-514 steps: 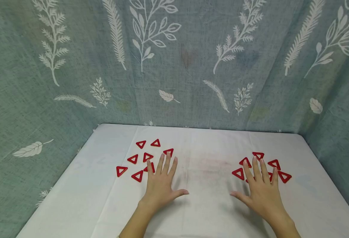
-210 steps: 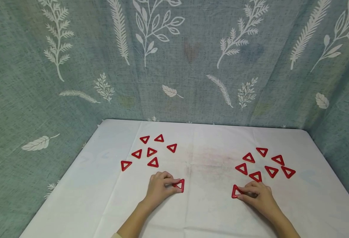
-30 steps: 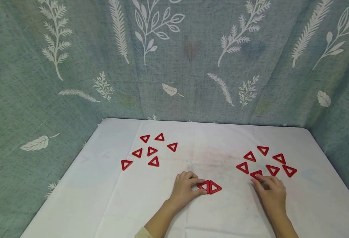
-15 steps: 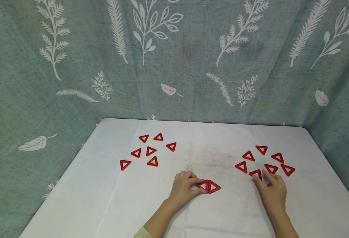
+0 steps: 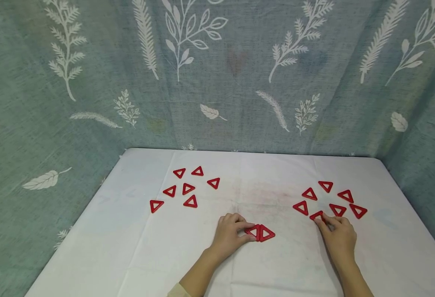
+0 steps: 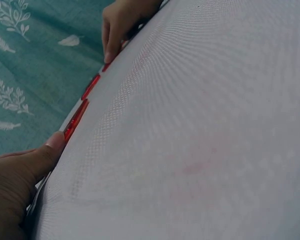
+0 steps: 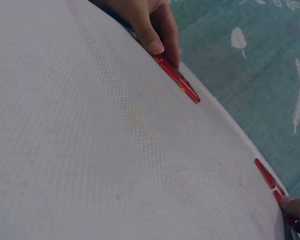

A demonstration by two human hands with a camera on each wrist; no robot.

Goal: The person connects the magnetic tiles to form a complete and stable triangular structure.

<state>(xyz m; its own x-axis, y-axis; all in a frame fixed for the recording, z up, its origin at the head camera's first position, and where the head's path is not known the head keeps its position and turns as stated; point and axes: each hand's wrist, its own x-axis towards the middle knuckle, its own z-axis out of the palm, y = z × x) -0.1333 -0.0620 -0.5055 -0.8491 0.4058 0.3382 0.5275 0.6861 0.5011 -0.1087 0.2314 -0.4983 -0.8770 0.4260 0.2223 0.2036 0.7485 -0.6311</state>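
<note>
In the head view my left hand (image 5: 229,236) pinches a hollow red plastic triangle (image 5: 258,232) between thumb and fingers. Edge to edge with it, on its right, lies a second red triangle (image 5: 267,238), flat on the cloth. My right hand (image 5: 339,237) pinches the near right corner of another red triangle (image 5: 315,214), the nearest piece of the right group; the fingertips hide that corner. In the right wrist view this triangle (image 7: 177,77) extends from under the thumb, low over the cloth. The left wrist view shows the left-hand triangle (image 6: 76,120) edge-on under my thumb.
Several loose red triangles (image 5: 190,205) lie spread at the back left of the white-covered table (image 5: 91,255). Several more (image 5: 363,214) lie around and beyond my right hand. A green leaf-patterned curtain (image 5: 217,136) stands behind the table and at both sides.
Long before, both hands were spread flat; later each held a triangle, apart. Those two now lie joined. In the last second my right fingers shifted on the new triangle; the left hand stayed still.
</note>
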